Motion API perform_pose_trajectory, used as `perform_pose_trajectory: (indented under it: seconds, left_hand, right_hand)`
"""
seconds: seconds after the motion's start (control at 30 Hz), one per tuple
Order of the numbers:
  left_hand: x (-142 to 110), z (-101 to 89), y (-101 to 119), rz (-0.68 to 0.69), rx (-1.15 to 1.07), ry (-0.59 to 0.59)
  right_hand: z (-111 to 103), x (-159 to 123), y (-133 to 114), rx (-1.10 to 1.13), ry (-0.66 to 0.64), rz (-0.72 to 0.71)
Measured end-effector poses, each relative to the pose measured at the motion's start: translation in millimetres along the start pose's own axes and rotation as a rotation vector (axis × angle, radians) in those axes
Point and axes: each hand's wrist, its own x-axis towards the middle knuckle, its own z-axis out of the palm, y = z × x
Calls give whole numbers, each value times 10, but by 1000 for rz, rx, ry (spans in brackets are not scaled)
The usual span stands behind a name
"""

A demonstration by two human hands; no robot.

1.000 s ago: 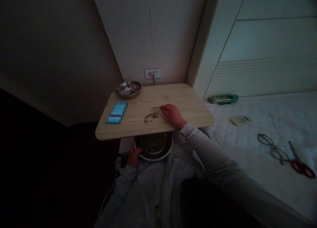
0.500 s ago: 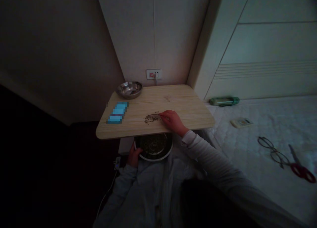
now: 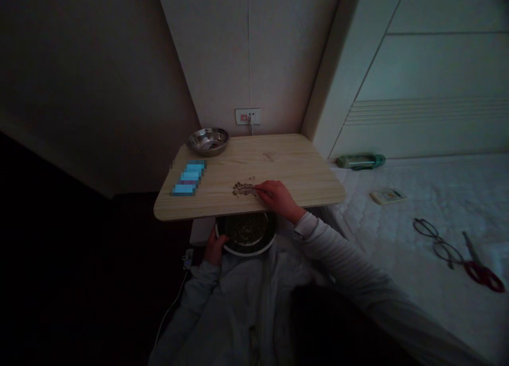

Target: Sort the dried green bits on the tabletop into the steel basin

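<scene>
My right hand (image 3: 276, 197) is at the front of the wooden tabletop (image 3: 294, 167), its fingers pinched on a thin, pale, slender tool (image 3: 247, 190) whose exact kind is too dim to make out. The tool's tip lies among a scatter of small dark grains (image 3: 238, 188). Below the table's front edge, my left hand (image 3: 216, 247) grips the left rim of a round, white-rimmed basin (image 3: 246, 253), thumb over the edge. Dark, grainy stuff (image 3: 247, 229) covers much of its inside. The table hides the basin's far side.
A steel bowl (image 3: 208, 142) stands at the table's back left, behind a blurred-out blue phone screen (image 3: 190, 178). On the white bed to the right lie a green bottle (image 3: 360, 161), a remote (image 3: 388, 196), glasses (image 3: 438, 243) and red-handled scissors (image 3: 483, 273).
My right hand has shifted slightly down and right, and the tool's tip has moved nearer the table's front edge among the grains. My left hand still grips the basin.
</scene>
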Motion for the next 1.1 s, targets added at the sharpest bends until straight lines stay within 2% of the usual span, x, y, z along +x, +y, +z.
perform_pose_trajectory:
  seconds: [0.23,0.53,0.7,0.8,0.93,1.1]
  left_hand:
    - [-7,15,-18,0,-27,10]
    - [-42,27,52,-16,-33,-5]
    - [-62,39,87,7,9,27]
    - [-51,34,58,15,2,-2]
    - [-27,9,9,3,1,-17]
    - [-37,3,28,74,87,-49]
  right_hand:
    - [3,-4,53,-15,61,2]
    - [-32,-81,14,-29,47,14]
    - [-40,-122,-38,-29,36,-15]
    - [-50,-148,-59,6,63,-6]
    - [-104,-169,-6,81,129,84]
    - [-236,-261,182,270,186,342]
